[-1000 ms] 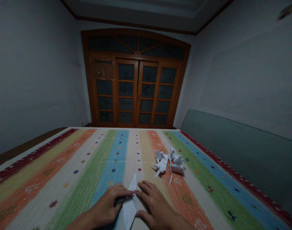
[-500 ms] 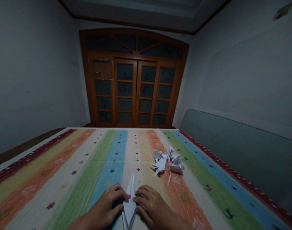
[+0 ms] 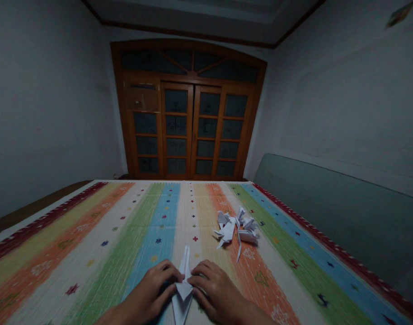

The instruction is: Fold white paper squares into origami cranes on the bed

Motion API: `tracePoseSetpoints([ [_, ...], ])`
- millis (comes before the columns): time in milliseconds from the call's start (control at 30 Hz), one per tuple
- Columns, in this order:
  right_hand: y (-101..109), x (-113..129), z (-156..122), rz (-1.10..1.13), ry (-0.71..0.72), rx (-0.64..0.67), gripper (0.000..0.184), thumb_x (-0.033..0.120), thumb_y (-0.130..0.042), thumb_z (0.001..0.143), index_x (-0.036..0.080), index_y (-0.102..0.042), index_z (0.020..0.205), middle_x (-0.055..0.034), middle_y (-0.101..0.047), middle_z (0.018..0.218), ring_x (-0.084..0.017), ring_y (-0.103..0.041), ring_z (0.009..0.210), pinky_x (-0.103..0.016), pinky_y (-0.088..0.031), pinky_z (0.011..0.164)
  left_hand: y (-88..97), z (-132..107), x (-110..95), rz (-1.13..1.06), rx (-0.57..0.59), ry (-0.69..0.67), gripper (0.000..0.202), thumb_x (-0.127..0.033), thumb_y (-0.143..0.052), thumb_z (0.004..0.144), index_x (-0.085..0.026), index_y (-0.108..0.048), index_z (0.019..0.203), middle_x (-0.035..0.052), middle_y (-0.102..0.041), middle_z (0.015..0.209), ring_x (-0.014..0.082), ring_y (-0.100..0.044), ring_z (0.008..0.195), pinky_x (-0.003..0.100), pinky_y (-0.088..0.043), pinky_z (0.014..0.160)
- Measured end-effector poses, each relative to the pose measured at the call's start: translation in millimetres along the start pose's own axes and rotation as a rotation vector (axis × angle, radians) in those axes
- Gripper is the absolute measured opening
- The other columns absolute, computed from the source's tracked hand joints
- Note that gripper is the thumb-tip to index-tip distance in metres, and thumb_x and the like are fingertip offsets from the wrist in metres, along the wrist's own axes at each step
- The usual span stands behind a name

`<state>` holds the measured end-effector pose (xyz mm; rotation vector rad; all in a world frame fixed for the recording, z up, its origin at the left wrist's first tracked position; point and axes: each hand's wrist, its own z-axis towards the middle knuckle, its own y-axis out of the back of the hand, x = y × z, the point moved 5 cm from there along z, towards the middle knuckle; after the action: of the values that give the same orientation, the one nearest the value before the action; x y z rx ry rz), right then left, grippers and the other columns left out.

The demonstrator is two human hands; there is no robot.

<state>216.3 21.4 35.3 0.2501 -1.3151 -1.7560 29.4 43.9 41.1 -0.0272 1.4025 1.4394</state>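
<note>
1. striped woven cloth (image 3: 74,253) under everything; folded paper birds (image 3: 235,230) sit right of the hands.
2. folded white paper (image 3: 184,289) lies on the cloth, tip pointing away.
3. left hand (image 3: 148,289), right hand (image 3: 216,289): both grips closed on it either side; keep the crease pinched, edges even.

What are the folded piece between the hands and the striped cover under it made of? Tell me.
The folded piece looks like thin white paper, matte, with crisp creases. The striped cover seems woven cloth, its surface finely ribbed; fibre unclear.
</note>
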Motion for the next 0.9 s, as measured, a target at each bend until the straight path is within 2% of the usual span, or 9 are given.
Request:
tracePoseSetpoints([
  [200, -1, -3, 1, 0.019, -0.024, -0.03, 0.021, 0.015, -0.053, 0.096, 0.021, -0.068, 0.11, -0.0098, -0.07, 0.107, -0.025, -0.061, 0.101, -0.039, -0.051, 0.09, 1.3, 0, -11, 0.002, 0.02, -0.048, 0.027, -0.009, -0.054, 0.092, -0.024, -0.069, 0.109, 0.0056, -0.07, 0.105, 0.0223, -0.066, 0.101, 0.031, -0.049, 0.091],
  [333, 0, -3, 0, 0.057, -0.024, -0.044, 0.023, 0.012, -0.057, 0.09, 0.019, -0.07, 0.107, -0.0115, -0.07, 0.107, -0.026, -0.062, 0.101, -0.038, -0.052, 0.09, 2.8, -1, -15, -0.03, 0.01, -0.075, 0.029, -0.007, -0.051, 0.092, -0.022, -0.068, 0.109, 0.0074, -0.07, 0.106, 0.0222, -0.066, 0.101, 0.031, -0.049, 0.091],
  [433, 3, -1, 0, 0.094, -0.021, -0.059, 0.03, 0.007, -0.059, 0.084, 0.018, -0.072, 0.108, -0.012, -0.071, 0.107, -0.025, -0.063, 0.101, -0.037, -0.052, 0.089, -1.0, 1, -9, -0.076, -0.021, -0.002, 0.024, -0.014, -0.05, 0.097, -0.023, -0.071, 0.105, 0.0068, -0.072, 0.103, 0.0223, -0.067, 0.097, 0.031, -0.05, 0.089],
  [500, 4, -2, 0, 0.121, -0.044, -0.07, 0.027, 0.009, -0.06, 0.086, 0.018, -0.074, 0.107, -0.0117, -0.071, 0.106, -0.025, -0.064, 0.102, -0.036, -0.051, 0.09, -5.7, 4, -3, -0.084, -0.048, 0.077, 0.02, -0.016, -0.055, 0.094, -0.023, -0.073, 0.099, 0.0061, -0.073, 0.099, 0.0227, -0.068, 0.094, 0.032, -0.051, 0.087],
  [600, 2, -8, 2, 0.176, -0.131, -0.087, 0.017, 0.014, -0.063, 0.091, 0.019, -0.077, 0.1, -0.0104, -0.072, 0.105, -0.024, -0.065, 0.101, -0.035, -0.051, 0.09, -12.2, 6, 4, -0.075, -0.093, 0.159, 0.019, -0.013, -0.06, 0.088, -0.023, -0.075, 0.093, 0.006, -0.073, 0.095, 0.0237, -0.068, 0.091, 0.034, -0.051, 0.085],
  [700, -2, -17, 5, 0.216, -0.287, -0.132, 0.008, 0.014, -0.073, 0.085, 0.02, -0.077, 0.088, -0.008, -0.072, 0.102, -0.023, -0.065, 0.1, -0.034, -0.049, 0.09, -14.9, 7, 5, -0.024, -0.142, 0.154, 0.021, -0.013, -0.063, 0.084, -0.024, -0.075, 0.097, 0.0069, -0.072, 0.101, 0.0272, -0.064, 0.1, 0.04, -0.049, 0.093],
  [800, -5, -23, 5, 0.215, -0.429, -0.176, 0.024, 0.012, -0.082, 0.074, 0.02, -0.075, 0.095, -0.0076, -0.069, 0.105, -0.026, -0.062, 0.105, -0.036, -0.047, 0.095, -12.8, 4, 8, 0.075, -0.233, 0.194, 0.034, -0.015, -0.069, 0.078, -0.025, -0.073, 0.11, 0.009, -0.068, 0.114, 0.0318, -0.057, 0.113, 0.048, -0.043, 0.103],
  [900, -6, -24, 3, 0.19, -0.489, -0.161, 0.038, 0.017, -0.087, 0.069, 0.02, -0.073, 0.105, -0.0108, -0.064, 0.119, -0.03, -0.056, 0.116, -0.041, -0.044, 0.102, -11.2, 1, 13, 0.156, -0.281, 0.304, 0.037, -0.021, -0.073, 0.074, -0.023, -0.073, 0.111, 0.0101, -0.066, 0.113, 0.0341, -0.056, 0.114, 0.052, -0.043, 0.103],
])
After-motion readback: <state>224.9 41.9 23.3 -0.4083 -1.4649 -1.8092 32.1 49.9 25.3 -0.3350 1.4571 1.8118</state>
